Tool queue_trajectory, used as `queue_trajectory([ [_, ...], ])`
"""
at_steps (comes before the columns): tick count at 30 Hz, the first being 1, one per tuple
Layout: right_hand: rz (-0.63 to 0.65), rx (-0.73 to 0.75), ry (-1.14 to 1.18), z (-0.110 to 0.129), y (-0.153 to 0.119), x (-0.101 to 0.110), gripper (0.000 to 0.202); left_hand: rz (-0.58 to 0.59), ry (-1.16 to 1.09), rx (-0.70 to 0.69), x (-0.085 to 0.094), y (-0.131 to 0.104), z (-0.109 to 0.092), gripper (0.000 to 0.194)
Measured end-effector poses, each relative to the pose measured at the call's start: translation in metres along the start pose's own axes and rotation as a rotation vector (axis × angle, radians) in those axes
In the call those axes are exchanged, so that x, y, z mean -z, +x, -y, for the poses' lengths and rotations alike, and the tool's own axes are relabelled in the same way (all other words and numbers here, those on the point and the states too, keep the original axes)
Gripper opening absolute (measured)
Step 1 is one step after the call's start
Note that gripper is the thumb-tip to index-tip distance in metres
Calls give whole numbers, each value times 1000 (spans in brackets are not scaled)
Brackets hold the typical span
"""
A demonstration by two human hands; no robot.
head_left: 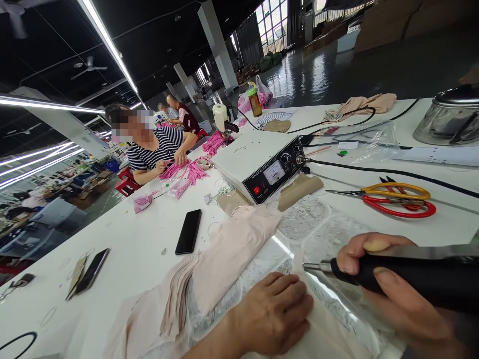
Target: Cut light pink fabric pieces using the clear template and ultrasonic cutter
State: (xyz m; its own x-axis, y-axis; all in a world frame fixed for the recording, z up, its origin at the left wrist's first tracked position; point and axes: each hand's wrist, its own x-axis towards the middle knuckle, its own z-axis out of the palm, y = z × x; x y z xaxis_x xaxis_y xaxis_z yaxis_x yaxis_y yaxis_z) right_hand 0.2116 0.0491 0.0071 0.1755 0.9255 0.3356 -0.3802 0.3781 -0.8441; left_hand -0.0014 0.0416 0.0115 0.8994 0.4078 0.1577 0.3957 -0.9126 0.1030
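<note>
My right hand (406, 300) is wrapped around a black hand-held ultrasonic welder (415, 274) with a slim metal tip. That tip points left and sits by the upper edge of a thin beige fabric piece (329, 331); whether it touches cannot be told. My left hand (275, 314), fingers curled together, presses on this fabric just left of the tip. A clear patterned mat (318, 227) lies beneath. Beyond my left hand rest a larger folded beige fabric (234, 249) and a layered stack of beige pieces (175, 299).
A white control box (258, 154) with a meter stands ahead. Scissors (396, 197), a glass pot (449, 119) and cables lie to the right. Two phones (188, 232) are on the left. Across the table a person (160, 144) handles pink strips (187, 172).
</note>
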Motion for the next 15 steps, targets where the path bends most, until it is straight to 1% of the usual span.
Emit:
queue_trajectory([
  [2, 12, -17, -7, 0, 4, -6, 17, -2, 3, -2, 0, 0, 0, 28],
  [4, 25, -33, -16, -3, 5, -9, 18, 2, 6, -6, -1, 0, 0, 29],
  [10, 102, 32, -22, -16, 5, 2, 16, -5, -19, -27, -2, 0, 4, 29],
  [15, 108, 30, -27, -19, 6, 4, 16, -2, -14, -41, -1, 0, 7, 31],
])
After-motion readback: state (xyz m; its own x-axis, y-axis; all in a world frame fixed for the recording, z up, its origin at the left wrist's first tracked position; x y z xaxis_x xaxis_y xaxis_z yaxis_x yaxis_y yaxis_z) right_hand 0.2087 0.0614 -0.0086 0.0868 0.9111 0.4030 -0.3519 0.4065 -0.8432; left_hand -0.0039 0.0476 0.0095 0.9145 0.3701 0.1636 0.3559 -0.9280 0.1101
